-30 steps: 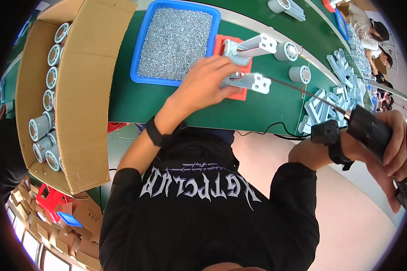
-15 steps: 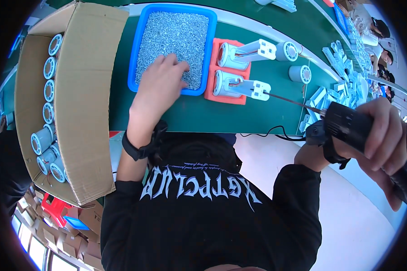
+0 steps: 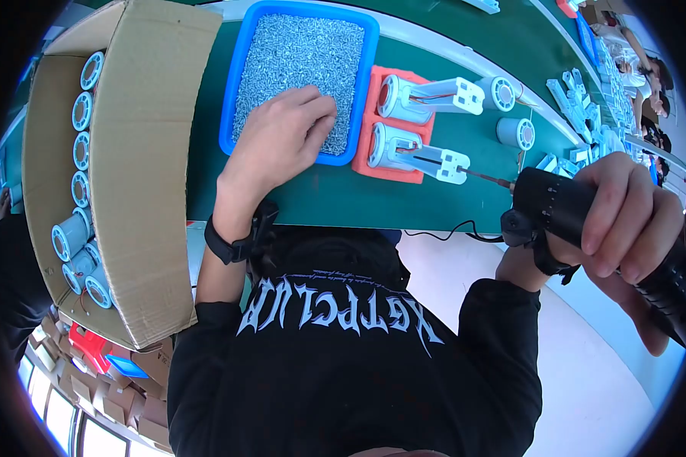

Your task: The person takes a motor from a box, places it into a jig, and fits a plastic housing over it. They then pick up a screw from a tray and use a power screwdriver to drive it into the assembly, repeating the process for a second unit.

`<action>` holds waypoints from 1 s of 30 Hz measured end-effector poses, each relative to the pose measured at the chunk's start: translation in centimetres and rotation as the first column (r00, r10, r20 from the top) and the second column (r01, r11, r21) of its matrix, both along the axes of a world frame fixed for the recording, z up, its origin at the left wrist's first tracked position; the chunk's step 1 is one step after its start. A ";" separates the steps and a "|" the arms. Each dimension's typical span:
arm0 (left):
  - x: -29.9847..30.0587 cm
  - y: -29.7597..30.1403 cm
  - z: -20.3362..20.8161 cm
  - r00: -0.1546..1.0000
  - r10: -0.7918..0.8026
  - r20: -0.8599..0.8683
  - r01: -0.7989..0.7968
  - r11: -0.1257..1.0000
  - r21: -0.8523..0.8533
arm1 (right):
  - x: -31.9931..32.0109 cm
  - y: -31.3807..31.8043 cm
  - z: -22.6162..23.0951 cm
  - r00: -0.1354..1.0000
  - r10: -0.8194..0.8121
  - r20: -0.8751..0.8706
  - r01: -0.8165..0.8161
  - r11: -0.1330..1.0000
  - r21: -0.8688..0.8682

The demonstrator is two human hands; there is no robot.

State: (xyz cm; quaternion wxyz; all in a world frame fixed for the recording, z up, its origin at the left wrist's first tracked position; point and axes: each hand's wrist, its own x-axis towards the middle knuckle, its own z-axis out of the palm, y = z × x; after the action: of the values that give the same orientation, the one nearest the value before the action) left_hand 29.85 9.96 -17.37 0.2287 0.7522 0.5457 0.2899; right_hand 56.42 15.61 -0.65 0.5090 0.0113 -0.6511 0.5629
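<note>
A person looks down at a green table (image 3: 450, 206) on an assembly line. The left hand (image 3: 282, 137) reaches into a blue tray (image 3: 232, 91) filled with small silver screws (image 3: 297, 53); its fingers are curled down into the pile, close together, and whether they have pinched a screw cannot be told. The right hand (image 3: 625, 213) is wrapped tightly around a black electric screwdriver (image 3: 556, 202), held off the table's near edge with its thin bit pointing left toward the work.

Just right of the tray, an orange foam pad (image 3: 366, 156) holds two light grey parts (image 3: 411, 148) lying on their sides, each a round barrel with a white square bracket at its end. Thin wires run along them. The screwdriver's tip sits beside the nearer part's bracket.

As a judgement, the work looks to be in mid-cycle: both parts are seated on the pad, a screw is being fetched, and driving it is not yet done. Whether any screws are already in the brackets is too small to see.

At far left, an open cardboard box (image 3: 137, 152) holds a row of similar round parts. More grey pieces lie farther along the table.
</note>
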 end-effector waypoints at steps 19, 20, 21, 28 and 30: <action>6.0 -1.6 -0.6 0.640 -0.127 0.758 0.114 0.991 0.070 | 1.3 -0.5 0.3 0.931 -0.125 -0.342 0.098 0.991 -0.096; 6.4 -1.8 -0.6 0.563 -0.076 0.823 0.131 0.991 0.002 | 1.3 -0.7 0.2 0.928 -0.162 -0.336 0.127 0.984 -0.124; 6.7 -2.0 -0.6 0.481 -0.014 0.877 0.152 0.986 -0.067 | 1.3 -0.8 0.2 0.922 -0.184 -0.340 0.132 0.976 -0.172; 6.9 -2.6 -0.4 0.411 0.084 0.908 0.167 0.972 -0.166 | 0.7 -1.0 0.1 0.902 -0.227 -0.366 0.163 0.966 -0.200; 7.0 -2.5 -0.5 0.433 0.065 0.899 0.161 0.976 -0.148 | 0.3 -1.0 0.3 0.900 -0.238 -0.365 0.167 0.962 -0.217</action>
State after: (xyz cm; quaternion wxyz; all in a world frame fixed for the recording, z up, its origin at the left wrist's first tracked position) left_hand 36.82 7.43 -17.85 0.5702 0.4688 0.3459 0.5791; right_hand 56.74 14.57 -0.39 0.6824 0.0083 -0.4817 0.5498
